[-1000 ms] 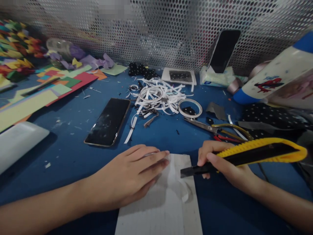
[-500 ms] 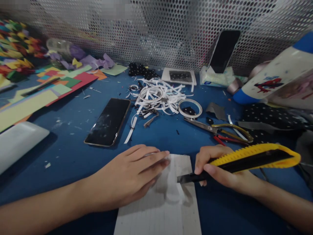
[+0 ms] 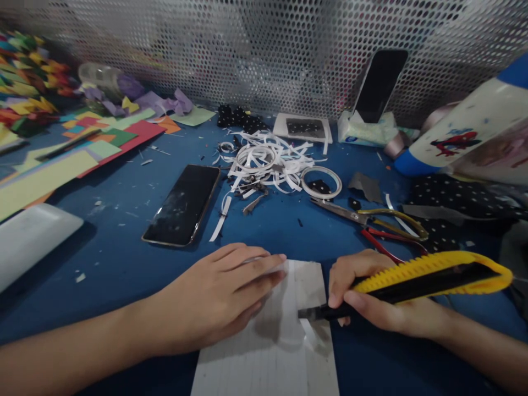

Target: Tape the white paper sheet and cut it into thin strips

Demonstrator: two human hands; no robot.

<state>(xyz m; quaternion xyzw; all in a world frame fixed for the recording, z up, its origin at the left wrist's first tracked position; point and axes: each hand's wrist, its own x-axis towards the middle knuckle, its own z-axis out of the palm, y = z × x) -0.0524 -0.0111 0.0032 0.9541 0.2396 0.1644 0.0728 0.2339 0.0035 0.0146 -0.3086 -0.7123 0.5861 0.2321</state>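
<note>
My left hand (image 3: 223, 294) lies flat with its fingers stretched out, pressing on a sheet of white paper (image 3: 272, 357) that rests on a pale board (image 3: 324, 357). In my right hand (image 3: 367, 291) is a yellow and black utility knife (image 3: 437, 280), its handle slanting up to the right. The knife's dark tip points left and meets the paper near its right edge. Beside the tip, a narrow strip of paper (image 3: 309, 333) curls up. My left palm covers the paper's upper left part.
Behind my hands lie a phone (image 3: 183, 206), white paper strips (image 3: 284, 165), a tape roll (image 3: 338, 190) and scissors (image 3: 338, 210). Red-handled pliers or scissors (image 3: 381, 247) sit near my right hand. A Spider-Man bottle (image 3: 466, 132) and a propped phone (image 3: 381, 85) stand at the right; coloured paper (image 3: 53, 176) lies left.
My right hand has drawn the utility knife slightly down along the paper, towards me. My left hand has stayed in place.
</note>
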